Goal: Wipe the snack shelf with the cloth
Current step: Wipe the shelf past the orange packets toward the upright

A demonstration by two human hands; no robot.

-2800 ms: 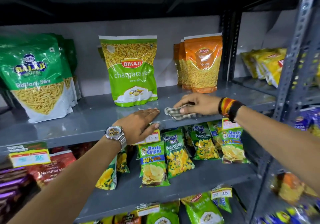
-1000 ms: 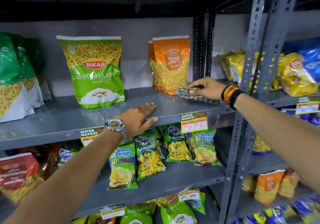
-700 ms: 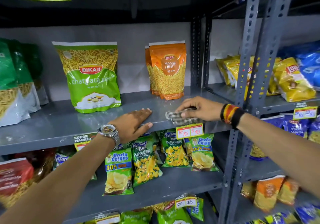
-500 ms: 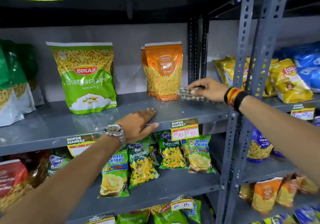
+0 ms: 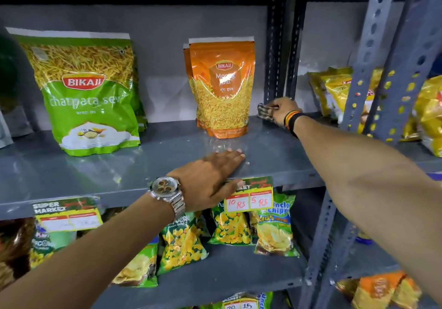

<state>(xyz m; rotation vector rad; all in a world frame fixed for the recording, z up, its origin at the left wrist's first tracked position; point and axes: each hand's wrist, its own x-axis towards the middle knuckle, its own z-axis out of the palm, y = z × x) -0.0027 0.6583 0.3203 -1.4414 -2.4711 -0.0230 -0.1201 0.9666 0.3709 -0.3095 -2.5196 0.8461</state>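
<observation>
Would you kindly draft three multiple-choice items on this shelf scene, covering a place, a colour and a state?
1. Where is the cloth?
A. back right corner of the shelf
B. front edge
C. lower shelf

2. What colour is the Moong Dal pouch?
A. blue
B. orange
C. green

3. How is the left hand?
A. gripping a packet
B. holding the cloth
C. flat and open on the shelf

Answers: 1 A, the right hand presses it beside the upright; 2 B, its front is orange; 3 C, fingers spread, holding nothing.

Cloth at back right corner of shelf.
Cloth [image 5: 264, 112]: checked, dark and pale, bunched, mostly hidden, just right of the orange bag. Shelf [image 5: 143, 165]: grey metal, glossy, level, bare along its front strip, price tags on its front edge.
</observation>
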